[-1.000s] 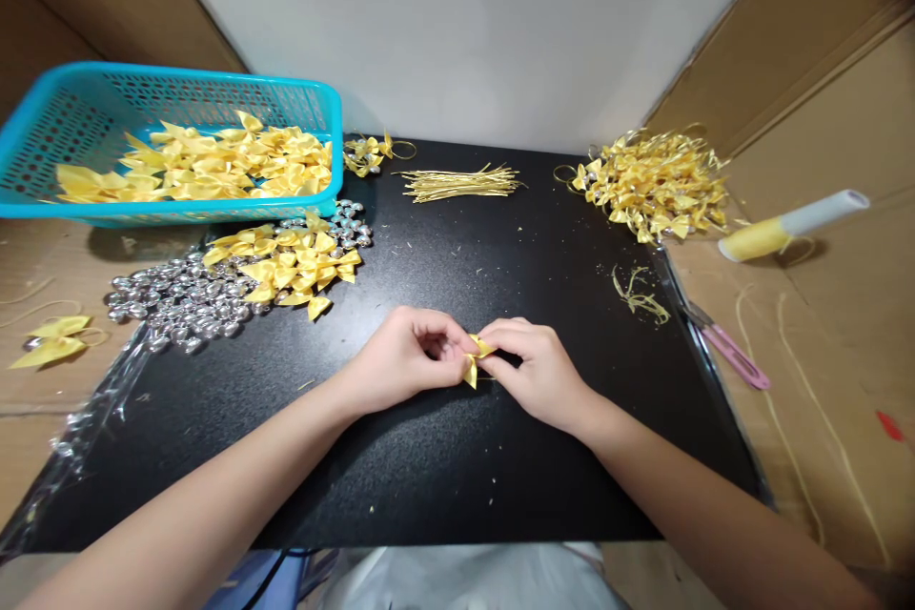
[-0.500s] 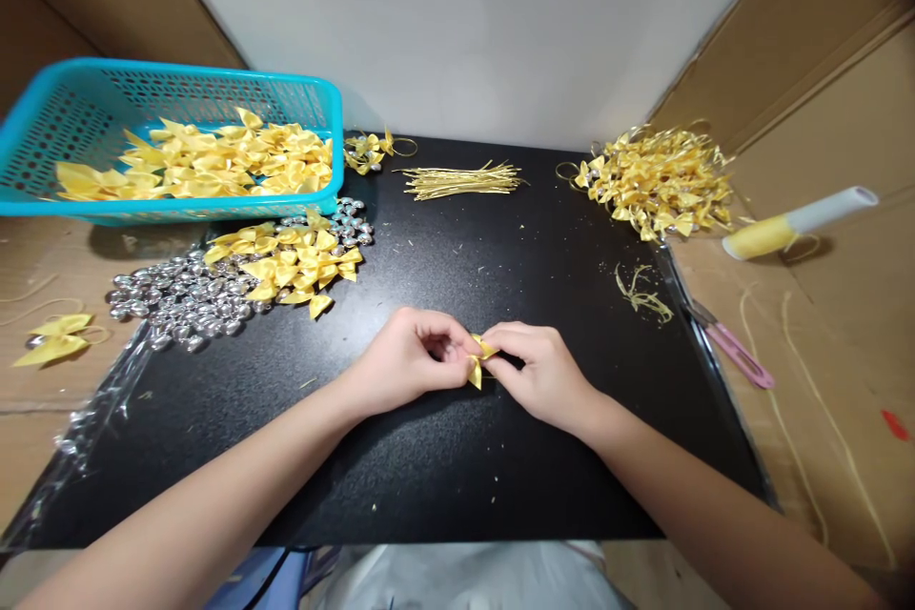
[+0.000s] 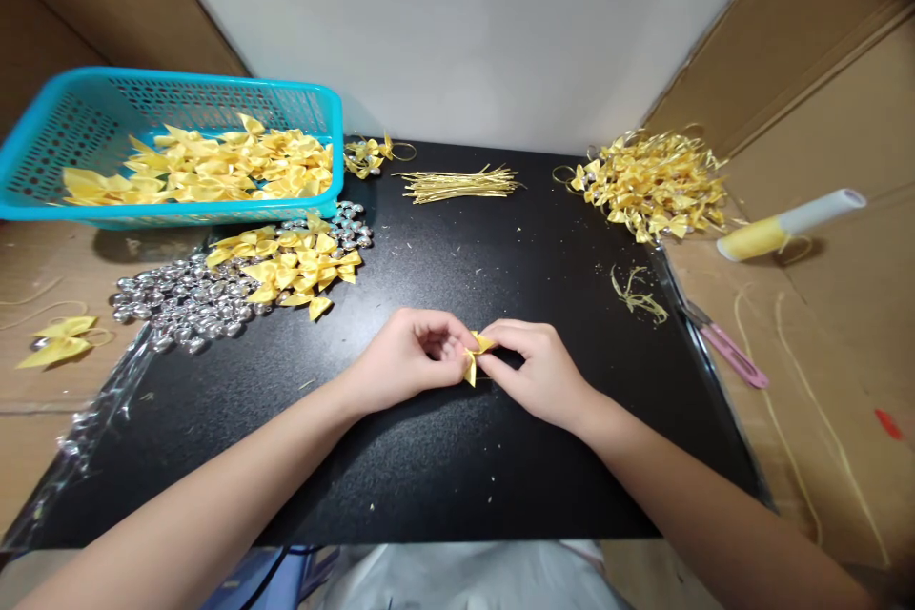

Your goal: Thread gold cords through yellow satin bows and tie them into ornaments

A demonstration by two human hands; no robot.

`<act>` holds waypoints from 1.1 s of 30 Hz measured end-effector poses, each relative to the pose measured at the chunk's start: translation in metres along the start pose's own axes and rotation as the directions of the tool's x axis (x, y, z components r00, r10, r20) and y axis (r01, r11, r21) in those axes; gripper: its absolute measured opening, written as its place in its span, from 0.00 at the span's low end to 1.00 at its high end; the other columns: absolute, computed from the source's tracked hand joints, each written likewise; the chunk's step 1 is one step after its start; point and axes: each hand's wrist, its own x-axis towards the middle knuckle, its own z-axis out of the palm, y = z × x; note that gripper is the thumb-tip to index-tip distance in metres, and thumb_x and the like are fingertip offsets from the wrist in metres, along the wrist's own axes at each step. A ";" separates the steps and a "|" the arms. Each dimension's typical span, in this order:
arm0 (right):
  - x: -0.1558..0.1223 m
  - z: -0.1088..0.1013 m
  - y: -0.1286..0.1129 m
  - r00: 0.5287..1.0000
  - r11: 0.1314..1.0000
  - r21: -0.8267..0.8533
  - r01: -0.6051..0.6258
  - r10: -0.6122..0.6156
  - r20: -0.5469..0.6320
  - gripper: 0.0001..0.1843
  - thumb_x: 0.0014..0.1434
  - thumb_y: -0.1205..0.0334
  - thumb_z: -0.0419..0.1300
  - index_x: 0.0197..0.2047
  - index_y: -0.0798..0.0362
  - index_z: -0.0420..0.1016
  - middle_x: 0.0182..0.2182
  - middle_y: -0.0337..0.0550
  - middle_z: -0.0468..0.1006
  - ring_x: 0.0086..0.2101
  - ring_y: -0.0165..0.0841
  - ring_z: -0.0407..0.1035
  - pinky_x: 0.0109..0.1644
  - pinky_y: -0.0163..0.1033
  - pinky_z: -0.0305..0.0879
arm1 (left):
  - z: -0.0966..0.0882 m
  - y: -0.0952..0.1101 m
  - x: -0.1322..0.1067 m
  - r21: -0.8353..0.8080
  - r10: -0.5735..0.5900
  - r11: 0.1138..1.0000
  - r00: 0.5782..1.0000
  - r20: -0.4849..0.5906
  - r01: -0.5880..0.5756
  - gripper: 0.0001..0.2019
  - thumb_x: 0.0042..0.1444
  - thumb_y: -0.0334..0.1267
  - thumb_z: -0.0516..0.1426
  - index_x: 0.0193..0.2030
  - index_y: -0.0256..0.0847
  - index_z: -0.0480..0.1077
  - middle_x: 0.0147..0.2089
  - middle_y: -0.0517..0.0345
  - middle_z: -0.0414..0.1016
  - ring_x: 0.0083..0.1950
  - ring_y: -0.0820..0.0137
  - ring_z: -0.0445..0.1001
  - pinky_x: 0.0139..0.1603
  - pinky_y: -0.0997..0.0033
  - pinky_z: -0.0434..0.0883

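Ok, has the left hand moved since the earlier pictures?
No, not visibly. Against the gold ties on the table, the left hand keeps its place, pinching the yellow bow.

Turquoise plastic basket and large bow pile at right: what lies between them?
In the head view, a small cluster of bows, then a bundle of gold cords.
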 end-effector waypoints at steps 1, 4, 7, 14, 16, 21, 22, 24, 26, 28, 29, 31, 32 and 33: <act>0.000 0.000 -0.001 0.999 1.000 0.006 -0.001 0.001 -0.050 0.07 0.56 0.73 0.58 0.33 0.53 0.75 0.30 0.40 0.78 0.30 0.30 0.72 0.37 0.36 0.69 | 0.000 0.001 -0.001 0.001 0.021 1.000 1.000 -0.016 -0.021 0.05 0.48 0.31 0.62 0.33 0.34 0.73 0.26 0.60 0.73 0.26 0.79 0.68 0.30 0.79 0.69; -0.003 -0.002 -0.003 0.957 0.999 -0.037 0.038 -0.047 -0.287 0.12 0.54 0.74 0.57 0.40 0.51 0.73 0.33 0.41 0.78 0.30 0.30 0.70 0.37 0.38 0.69 | 0.002 0.007 -0.003 0.045 0.111 0.993 0.989 -0.095 -0.107 0.07 0.49 0.31 0.61 0.35 0.36 0.68 0.27 0.63 0.70 0.26 0.79 0.68 0.31 0.80 0.69; -0.005 -0.003 -0.008 0.919 0.974 -0.186 0.126 -0.186 -0.349 0.09 0.54 0.70 0.60 0.39 0.50 0.74 0.34 0.42 0.77 0.34 0.34 0.70 0.40 0.43 0.68 | 0.005 0.011 -0.007 0.133 0.204 0.974 0.968 -0.149 -0.184 0.11 0.50 0.31 0.61 0.37 0.39 0.62 0.29 0.65 0.70 0.27 0.79 0.70 0.30 0.80 0.70; -0.004 -0.002 -0.011 0.877 0.897 -0.407 0.171 -0.327 -0.352 0.13 0.55 0.65 0.65 0.45 0.45 0.77 0.37 0.43 0.75 0.38 0.36 0.68 0.43 0.45 0.65 | 0.007 0.012 -0.009 0.285 0.302 0.924 0.944 -0.136 -0.254 0.10 0.53 0.32 0.59 0.36 0.41 0.61 0.28 0.65 0.70 0.26 0.78 0.72 0.28 0.80 0.72; -0.004 -0.003 -0.010 0.854 0.858 -0.471 0.206 -0.393 -0.342 0.11 0.54 0.65 0.66 0.41 0.43 0.78 0.36 0.42 0.74 0.38 0.36 0.67 0.43 0.46 0.64 | 0.007 0.012 -0.009 0.297 0.308 0.920 0.941 -0.139 -0.257 0.09 0.53 0.32 0.59 0.36 0.40 0.61 0.28 0.65 0.70 0.26 0.78 0.72 0.28 0.80 0.72; -0.002 -0.006 -0.010 0.914 0.870 -0.470 0.152 -0.304 -0.267 0.05 0.56 0.63 0.64 0.30 0.44 0.80 0.34 0.41 0.75 0.39 0.37 0.66 0.45 0.48 0.62 | 0.008 0.011 -0.009 0.277 0.303 0.926 0.942 -0.145 -0.256 0.09 0.51 0.32 0.60 0.34 0.40 0.60 0.28 0.65 0.70 0.26 0.78 0.72 0.28 0.80 0.72; -0.001 -0.006 -0.010 0.922 0.878 -0.455 0.150 -0.290 -0.257 0.05 0.57 0.63 0.64 0.30 0.44 0.80 0.34 0.41 0.76 0.39 0.37 0.66 0.45 0.48 0.62 | 0.008 0.011 -0.009 0.262 0.293 0.933 0.945 -0.147 -0.249 0.09 0.51 0.32 0.60 0.34 0.40 0.60 0.28 0.65 0.70 0.26 0.78 0.72 0.29 0.80 0.72; 0.001 -0.007 -0.010 0.927 0.886 -0.433 0.163 -0.288 -0.240 0.05 0.57 0.63 0.64 0.29 0.45 0.79 0.33 0.41 0.76 0.39 0.37 0.65 0.44 0.48 0.61 | 0.008 0.011 -0.009 0.228 0.272 0.945 0.950 -0.154 -0.234 0.09 0.52 0.32 0.60 0.34 0.40 0.61 0.28 0.65 0.70 0.27 0.78 0.72 0.29 0.80 0.72; 0.001 -0.007 -0.010 0.931 0.890 -0.423 0.173 -0.288 -0.224 0.05 0.58 0.64 0.63 0.30 0.47 0.77 0.33 0.41 0.75 0.38 0.37 0.65 0.44 0.47 0.61 | 0.009 0.011 -0.009 0.194 0.256 0.955 0.954 -0.155 -0.225 0.09 0.52 0.33 0.60 0.34 0.40 0.61 0.28 0.65 0.69 0.27 0.78 0.70 0.29 0.80 0.71; 0.001 -0.005 -0.010 0.938 0.894 -0.413 0.172 -0.277 -0.209 0.05 0.59 0.64 0.61 0.32 0.48 0.75 0.33 0.41 0.75 0.38 0.36 0.65 0.45 0.47 0.60 | 0.010 0.012 -0.009 0.164 0.245 0.961 0.958 -0.148 -0.221 0.08 0.52 0.34 0.60 0.32 0.39 0.62 0.28 0.65 0.68 0.26 0.79 0.69 0.29 0.80 0.70; 0.000 -0.004 -0.010 0.939 0.898 -0.406 0.173 -0.274 -0.207 0.05 0.60 0.65 0.60 0.32 0.49 0.74 0.34 0.42 0.74 0.39 0.36 0.65 0.45 0.47 0.60 | 0.011 0.012 -0.009 0.150 0.240 0.964 0.960 -0.146 -0.218 0.08 0.53 0.34 0.60 0.31 0.39 0.63 0.27 0.64 0.68 0.26 0.79 0.68 0.29 0.80 0.69; 0.000 -0.001 -0.010 0.933 0.903 -0.392 0.178 -0.281 -0.225 0.06 0.62 0.66 0.57 0.33 0.49 0.73 0.35 0.43 0.73 0.39 0.36 0.65 0.46 0.46 0.60 | 0.012 0.013 -0.009 0.119 0.219 0.972 0.963 -0.156 -0.201 0.08 0.52 0.36 0.60 0.29 0.38 0.64 0.26 0.64 0.68 0.26 0.79 0.67 0.29 0.79 0.68; 0.000 0.000 -0.010 0.924 0.902 -0.390 0.184 -0.294 -0.245 0.06 0.62 0.66 0.55 0.33 0.50 0.72 0.35 0.43 0.73 0.39 0.36 0.65 0.46 0.46 0.60 | 0.013 0.014 -0.008 0.098 0.203 0.977 0.965 -0.168 -0.188 0.09 0.52 0.36 0.60 0.29 0.38 0.64 0.26 0.63 0.68 0.26 0.79 0.66 0.28 0.79 0.67; 0.000 0.002 -0.010 0.912 0.899 -0.394 0.190 -0.310 -0.269 0.07 0.63 0.66 0.54 0.33 0.50 0.71 0.35 0.43 0.72 0.39 0.36 0.65 0.46 0.46 0.60 | 0.013 0.014 -0.007 0.073 0.184 0.982 0.966 -0.181 -0.173 0.09 0.51 0.37 0.61 0.28 0.38 0.64 0.25 0.64 0.67 0.25 0.79 0.66 0.28 0.79 0.66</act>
